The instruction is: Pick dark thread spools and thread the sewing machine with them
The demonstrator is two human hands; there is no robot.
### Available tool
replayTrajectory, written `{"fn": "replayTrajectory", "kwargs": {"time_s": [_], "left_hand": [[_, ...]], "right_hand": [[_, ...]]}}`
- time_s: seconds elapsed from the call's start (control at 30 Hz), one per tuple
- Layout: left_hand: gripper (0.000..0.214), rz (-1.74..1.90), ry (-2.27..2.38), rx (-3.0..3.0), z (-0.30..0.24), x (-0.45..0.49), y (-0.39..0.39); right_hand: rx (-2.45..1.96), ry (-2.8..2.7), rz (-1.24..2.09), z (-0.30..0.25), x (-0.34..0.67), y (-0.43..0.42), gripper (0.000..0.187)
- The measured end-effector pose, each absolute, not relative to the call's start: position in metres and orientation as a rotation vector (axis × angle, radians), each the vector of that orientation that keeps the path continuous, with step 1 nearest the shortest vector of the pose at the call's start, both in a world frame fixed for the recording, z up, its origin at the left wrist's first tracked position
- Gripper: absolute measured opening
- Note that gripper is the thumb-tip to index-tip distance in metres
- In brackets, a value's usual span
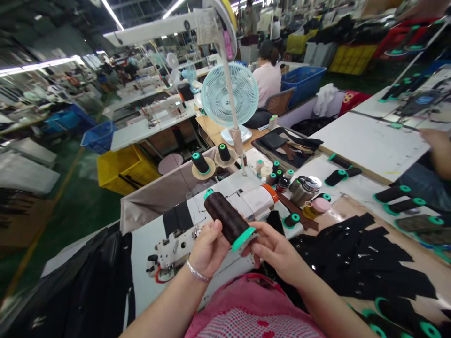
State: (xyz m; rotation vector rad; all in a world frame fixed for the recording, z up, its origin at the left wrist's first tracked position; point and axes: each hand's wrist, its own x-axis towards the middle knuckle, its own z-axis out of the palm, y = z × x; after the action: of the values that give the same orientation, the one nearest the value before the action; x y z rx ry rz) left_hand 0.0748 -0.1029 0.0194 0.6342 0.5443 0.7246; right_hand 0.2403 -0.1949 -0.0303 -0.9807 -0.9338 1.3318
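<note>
A large spool of dark brown thread (227, 217) with green ends is held tilted in front of my chest. My left hand (210, 246) is wrapped round its side from the left, thumb on the thread. At its near green end, my right hand (268, 244) grips the rim with fingers partly hidden behind it. Right behind and below the spool is a white sewing machine (251, 201) with an orange handwheel (270, 192). Two dark spools (200, 162) stand on the thread stand beyond it.
Black fabric pieces (362, 253) lie on the table to the right, and a black fabric pile (81, 286) at left. Small thread spools, a metal canister (303, 190) and a pink-lidded jar (320, 205) stand behind. A blue fan (230, 96) and seated co-worker (269, 80) are further back.
</note>
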Motion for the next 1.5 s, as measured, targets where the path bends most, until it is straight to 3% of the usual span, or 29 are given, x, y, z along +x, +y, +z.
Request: {"fn": "replayTrajectory", "kwargs": {"time_s": [0.07,0.17,0.33,0.47,0.67,0.87,1.1,1.3,1.5], "left_hand": [[0.046,0.731,0.519,0.617,0.021,0.079,-0.107],[0.044,0.825,0.515,0.623,0.023,0.088,-0.109],[0.036,1.042,0.628,0.927,0.026,0.097,-0.104],[0.042,0.824,0.549,0.959,0.031,0.093,-0.107],[0.041,1.034,0.596,0.887,0.034,0.087,-0.106],[0.041,0.9,0.687,1.034,0.033,0.082,-0.106],[0.035,0.941,0.798,1.069,0.031,0.08,-0.099],[0.035,0.817,0.681,0.905,0.041,0.083,-0.1],[0.036,0.768,0.499,0.737,0.042,0.087,-0.105]], "right_hand": [[-0.977,-0.804,1.265,-0.031,0.236,-0.188,0.016],[-1.138,-0.855,0.99,-0.03,0.23,-0.183,0.016],[-1.214,-1.509,0.632,0.019,0.228,-0.2,0.012],[-1.459,-1.272,0.381,0.038,0.258,-0.19,0.013],[-1.27,-1.495,0.805,0.02,0.235,-0.196,0.014],[-1.249,-1.25,0.791,0.051,0.256,-0.194,0.016],[-0.395,-0.8,1.441,0.056,0.25,-0.209,0.018],[-0.311,-0.446,1.453,0.039,0.262,-0.182,0.017],[-0.531,-0.6,1.405,-0.004,0.244,-0.171,0.017]]}}
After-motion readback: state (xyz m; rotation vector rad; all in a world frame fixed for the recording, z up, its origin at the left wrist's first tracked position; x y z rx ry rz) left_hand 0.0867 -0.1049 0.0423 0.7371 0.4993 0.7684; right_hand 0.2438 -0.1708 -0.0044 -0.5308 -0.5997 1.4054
